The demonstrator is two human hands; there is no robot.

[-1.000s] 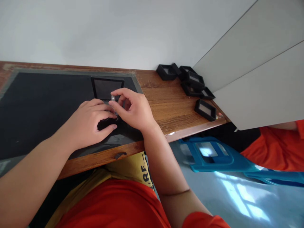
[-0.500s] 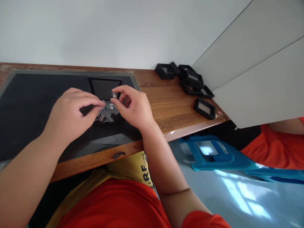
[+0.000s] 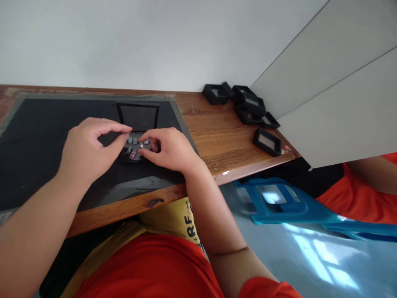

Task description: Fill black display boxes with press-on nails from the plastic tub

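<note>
Case (image 3: 136,142), black, lid up, on dark mat (image 3: 46,140) of worktop (image 3: 217,140): several small pieces already inside, right hand (image 3: 169,149) pinching one above them, left hand (image 3: 89,151) pinched shut at edge, contents indiscernible; spare boxes (image 3: 245,107) unfilled.

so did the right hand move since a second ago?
Yes. The right hand dropped toward the near table edge, away from the open black lid, onto the small pieces.

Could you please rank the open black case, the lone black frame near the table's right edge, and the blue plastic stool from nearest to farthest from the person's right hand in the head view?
1. Open black case: directly under and beyond the right hand, on the dark mat.
2. Lone black frame: off to the right, on bare wood.
3. Blue plastic stool: on the floor, right of the table and lower.
</note>
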